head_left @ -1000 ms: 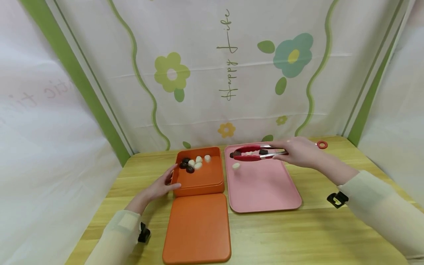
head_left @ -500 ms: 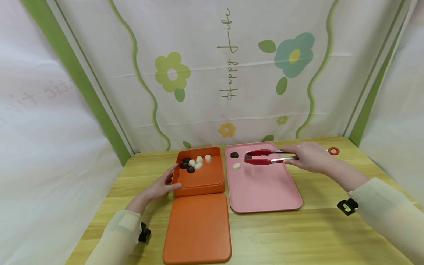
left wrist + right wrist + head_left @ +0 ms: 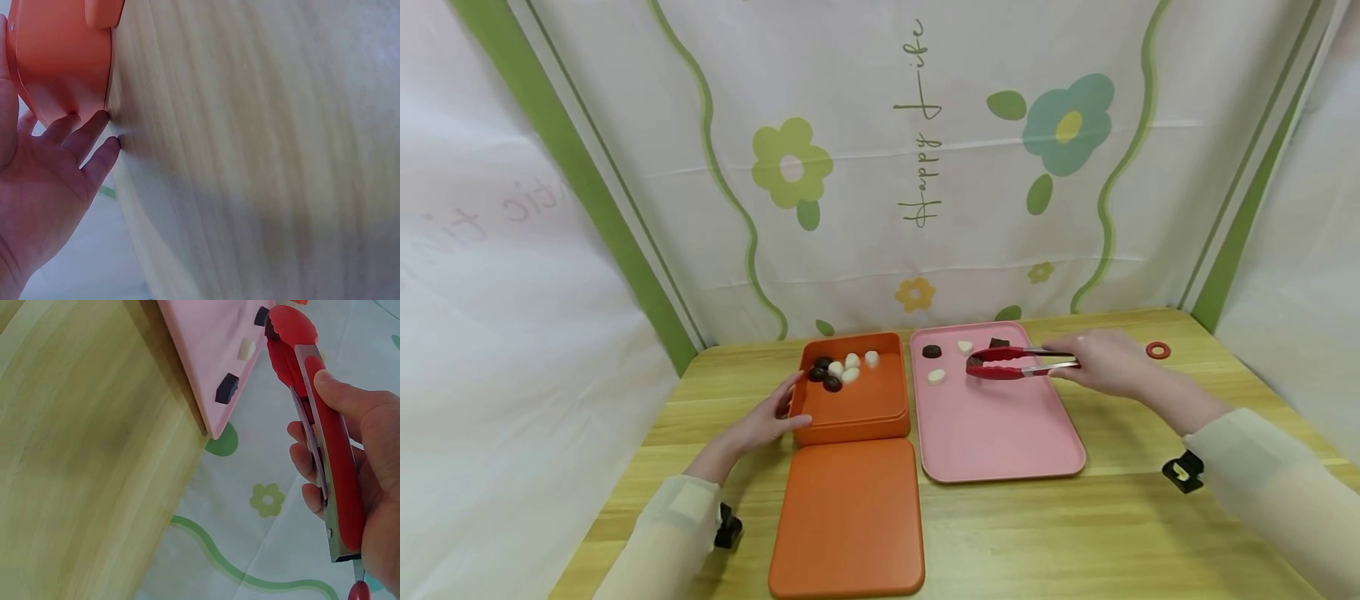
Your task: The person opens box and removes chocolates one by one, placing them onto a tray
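My right hand (image 3: 1105, 360) grips red-and-steel tongs (image 3: 340, 469), thumb along one arm and fingers curled round the other. Between the tongs' tips sits a dark chocolate (image 3: 974, 362), held over the pink tray (image 3: 1000, 437). Two dark chocolates (image 3: 932, 352), a white heart-shaped one (image 3: 965, 347) and a white oval one (image 3: 936, 377) lie toward the tray's back. My left hand (image 3: 766, 423) rests against the left side of the orange box (image 3: 853, 430); in the left wrist view its extended fingers (image 3: 87, 134) touch the outer wall. Several dark and white chocolates (image 3: 850, 375) lie in the box.
A flat orange lid (image 3: 848, 517) lies in front of the box on the wooden table (image 3: 1000, 533). The tray stands just right of the box. Behind the table hangs a white curtain (image 3: 850, 267) with flower prints. Beyond my right hand shows a red ring (image 3: 1157, 350) on the tongs' end.
My right hand has moved the tongs rightward and then slightly toward me, baring the dark chocolate at the tray's back left and the white heart-shaped one. The left hand stays in place.
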`<state>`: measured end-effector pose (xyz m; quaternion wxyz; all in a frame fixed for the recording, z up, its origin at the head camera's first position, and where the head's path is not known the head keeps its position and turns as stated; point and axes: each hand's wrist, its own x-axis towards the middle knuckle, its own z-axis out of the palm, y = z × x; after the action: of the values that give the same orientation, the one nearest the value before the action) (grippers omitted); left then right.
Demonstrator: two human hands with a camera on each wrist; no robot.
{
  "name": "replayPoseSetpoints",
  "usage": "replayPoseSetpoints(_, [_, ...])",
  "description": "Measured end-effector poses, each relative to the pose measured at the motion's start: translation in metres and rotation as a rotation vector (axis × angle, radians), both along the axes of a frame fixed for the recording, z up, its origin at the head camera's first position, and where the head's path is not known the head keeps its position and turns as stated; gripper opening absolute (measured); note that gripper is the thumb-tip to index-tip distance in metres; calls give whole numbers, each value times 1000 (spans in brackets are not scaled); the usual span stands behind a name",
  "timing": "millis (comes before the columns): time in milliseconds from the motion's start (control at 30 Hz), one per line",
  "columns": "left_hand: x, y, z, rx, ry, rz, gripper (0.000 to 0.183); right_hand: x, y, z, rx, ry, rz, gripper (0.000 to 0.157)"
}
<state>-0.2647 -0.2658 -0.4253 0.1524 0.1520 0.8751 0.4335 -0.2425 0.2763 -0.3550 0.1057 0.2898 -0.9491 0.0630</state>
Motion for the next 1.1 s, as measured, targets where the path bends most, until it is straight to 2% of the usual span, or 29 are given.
replayPoseSetpoints(467, [0, 0, 1, 7, 9, -19, 86, -7, -1, -12, -3, -55, -26, 44])
replayPoseSetpoints(767, [1, 2, 1, -14, 9, -3, 84, -11, -4, -15, -2, -99, -43, 43])
replayPoseSetpoints(1100, [2, 2, 2, -9, 13, 0, 84, -13, -1, -16, -16, -95, -47, 47])
